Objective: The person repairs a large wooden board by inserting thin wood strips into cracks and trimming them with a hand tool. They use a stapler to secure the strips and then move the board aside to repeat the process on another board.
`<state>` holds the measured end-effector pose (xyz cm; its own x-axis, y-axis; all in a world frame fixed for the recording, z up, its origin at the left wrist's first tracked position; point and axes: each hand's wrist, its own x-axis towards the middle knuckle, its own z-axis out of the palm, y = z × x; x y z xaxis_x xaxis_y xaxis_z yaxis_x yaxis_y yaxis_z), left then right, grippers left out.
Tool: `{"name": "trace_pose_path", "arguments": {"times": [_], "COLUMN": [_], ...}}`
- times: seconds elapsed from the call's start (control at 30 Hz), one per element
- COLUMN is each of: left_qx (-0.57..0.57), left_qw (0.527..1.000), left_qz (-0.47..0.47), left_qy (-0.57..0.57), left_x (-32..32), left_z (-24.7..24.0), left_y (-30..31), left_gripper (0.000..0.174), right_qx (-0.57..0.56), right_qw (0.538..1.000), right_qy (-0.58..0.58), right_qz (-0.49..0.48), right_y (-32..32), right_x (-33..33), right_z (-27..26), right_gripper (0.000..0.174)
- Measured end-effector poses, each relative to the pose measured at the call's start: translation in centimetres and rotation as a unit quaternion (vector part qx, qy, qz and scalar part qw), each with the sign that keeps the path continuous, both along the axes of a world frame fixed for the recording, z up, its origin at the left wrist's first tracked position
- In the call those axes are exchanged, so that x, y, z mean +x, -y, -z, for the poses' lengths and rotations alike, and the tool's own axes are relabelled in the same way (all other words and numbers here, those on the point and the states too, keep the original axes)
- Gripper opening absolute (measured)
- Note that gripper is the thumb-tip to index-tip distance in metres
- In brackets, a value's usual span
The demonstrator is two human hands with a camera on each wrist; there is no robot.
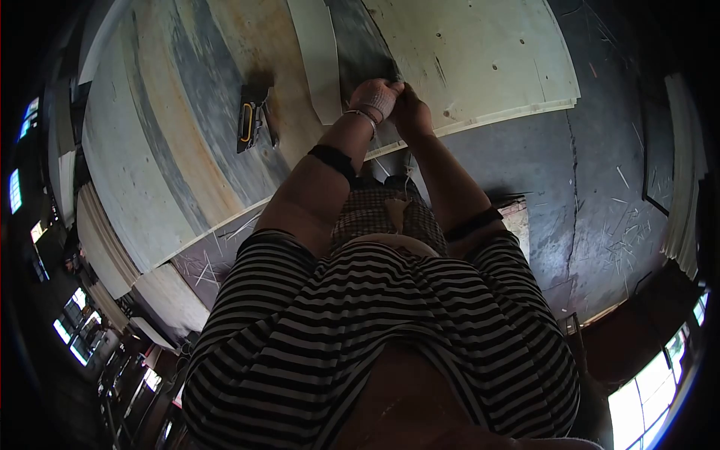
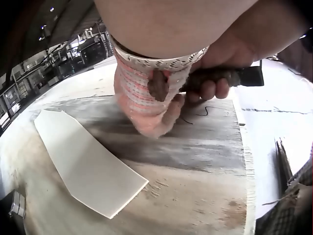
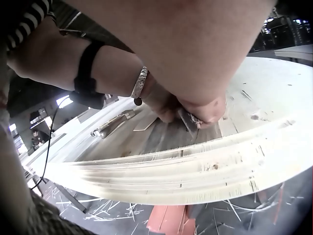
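My right hand (image 1: 413,118) grips a dark-handled tool (image 2: 211,78) low over the wood sheets, its squared black end pointing back toward my body. Beside it, touching in the head view, is my left hand (image 1: 375,97), in a pink and white knit glove with a bracelet at the wrist. The left fingertips point down at the grey-streaked sheet (image 2: 195,147) by the tool's far end; I cannot tell whether they also hold the tool. A pale sheet (image 1: 480,60) lies to the right under my right hand. To the left rests a loose pale strip (image 2: 93,161).
Left of my hands lies a dark tool with a yellow-edged loop (image 1: 246,122). Several thin sheets are layered at the near edge (image 3: 146,178). Splinters (image 1: 622,247) litter the grey surface at right. More sheets (image 1: 682,180) are stacked at the far right.
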<state>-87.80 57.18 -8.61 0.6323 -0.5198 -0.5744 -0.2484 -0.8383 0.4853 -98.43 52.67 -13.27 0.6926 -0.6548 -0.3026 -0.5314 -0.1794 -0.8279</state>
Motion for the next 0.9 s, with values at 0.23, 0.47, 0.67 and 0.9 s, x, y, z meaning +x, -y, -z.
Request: {"name": "trace_pose_path", "arguments": {"times": [0.23, 0.47, 0.67, 0.9], "left_qx": [0.052, 0.066, 0.083, -0.031], "left_qw": [0.997, 0.984, 0.961, 0.972], "left_qz": [0.052, 0.157, 0.202, 0.200], "left_qy": [-0.007, 0.056, 0.170, 0.121], "left_x": [-0.5, -3.0, -6.1, -4.0], "left_z": [-0.2, -1.9, -4.4, -1.2], "left_y": [-0.1, -1.1, -1.8, -4.0], "left_gripper": [0.052, 0.064, 0.076, 0.068], "right_qx": [0.063, 0.063, 0.091, 0.175], "right_qw": [0.997, 0.996, 0.988, 0.979], "right_qy": [-0.045, -0.066, -0.119, -0.041], "right_qz": [0.006, 0.007, 0.029, 0.099], "right_y": [-0.2, -1.2, -2.5, 1.9], "right_x": [-2.0, -6.2, -10.8, -10.2], "right_z": [-2.4, -2.7, -3.5, -4.4], "right_gripper": [0.046, 0.049, 0.044, 0.023]}}
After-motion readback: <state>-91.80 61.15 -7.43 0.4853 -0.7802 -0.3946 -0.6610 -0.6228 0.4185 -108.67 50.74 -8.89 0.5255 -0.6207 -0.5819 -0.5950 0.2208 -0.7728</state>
